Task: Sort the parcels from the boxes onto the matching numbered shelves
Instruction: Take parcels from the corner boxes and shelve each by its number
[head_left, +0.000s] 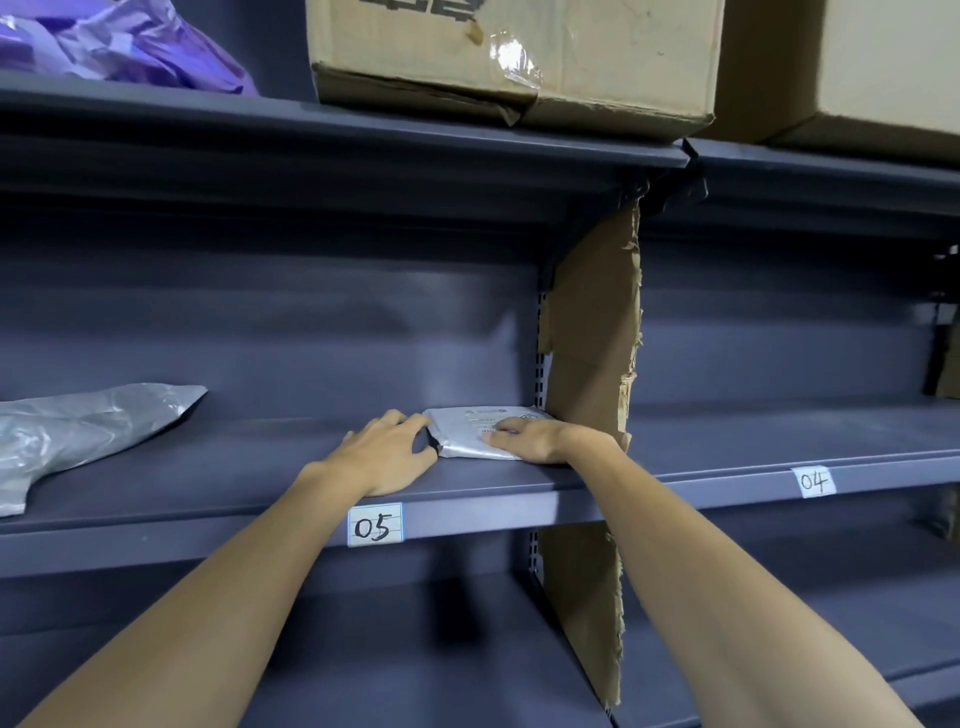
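Note:
A small flat grey parcel (470, 434) with a white label lies on the blue-grey shelf (234, 467) marked 05 (375, 525), at its right end beside a cardboard divider (592, 338). My left hand (389, 452) rests flat on the shelf with its fingers touching the parcel's left edge. Lying on top of the parcel's right side, my right hand (540, 439) presses it with straight fingers. The shelf to the right carries the label 04 (813, 481).
A crumpled grey plastic mailer (78, 431) lies at the left of shelf 05. On the shelf above stand two cardboard boxes (514, 57) and a purple bag (130, 41). Lower shelves (363, 649) run below.

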